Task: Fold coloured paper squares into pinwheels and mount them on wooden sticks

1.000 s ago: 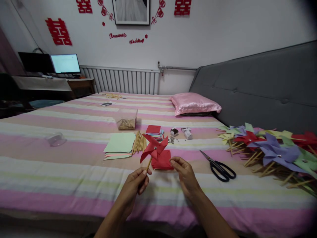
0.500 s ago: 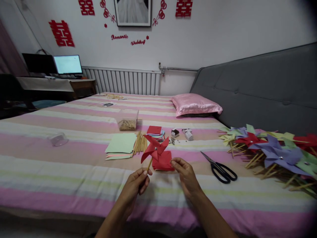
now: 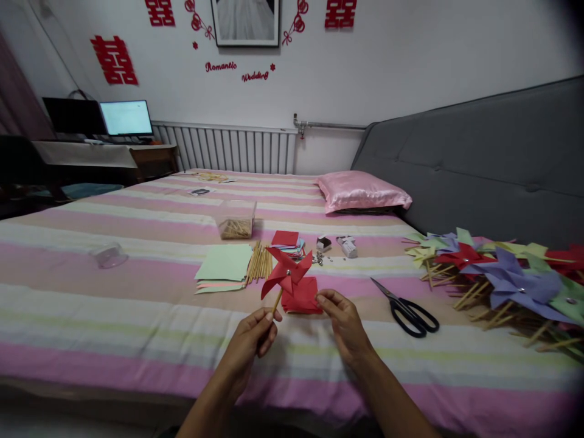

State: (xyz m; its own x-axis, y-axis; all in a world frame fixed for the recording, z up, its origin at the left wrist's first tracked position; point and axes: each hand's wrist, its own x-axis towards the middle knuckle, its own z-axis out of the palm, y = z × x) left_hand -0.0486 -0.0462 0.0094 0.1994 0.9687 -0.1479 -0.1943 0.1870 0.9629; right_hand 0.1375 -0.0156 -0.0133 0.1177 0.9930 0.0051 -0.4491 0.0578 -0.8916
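My left hand [image 3: 250,340] is closed round the wooden stick of a red paper pinwheel [image 3: 286,272], holding it upright above the striped bed. My right hand [image 3: 344,322] hovers just right of the pinwheel with fingers curled and slightly apart, holding nothing; its fingertips are close to a small stack of red paper squares [image 3: 302,296] lying on the bed behind the pinwheel.
Black scissors [image 3: 407,310] lie to the right. A pile of finished pinwheels [image 3: 506,274] fills the far right. Sheets of coloured paper [image 3: 224,264], wooden sticks [image 3: 260,263], a clear box of sticks [image 3: 235,219], small metal pins [image 3: 319,258] and a pink pillow [image 3: 362,191] sit further back.
Both hands and the pinwheel stay almost in place; the view has shifted slightly and the pinwheel's blades have turned a little.
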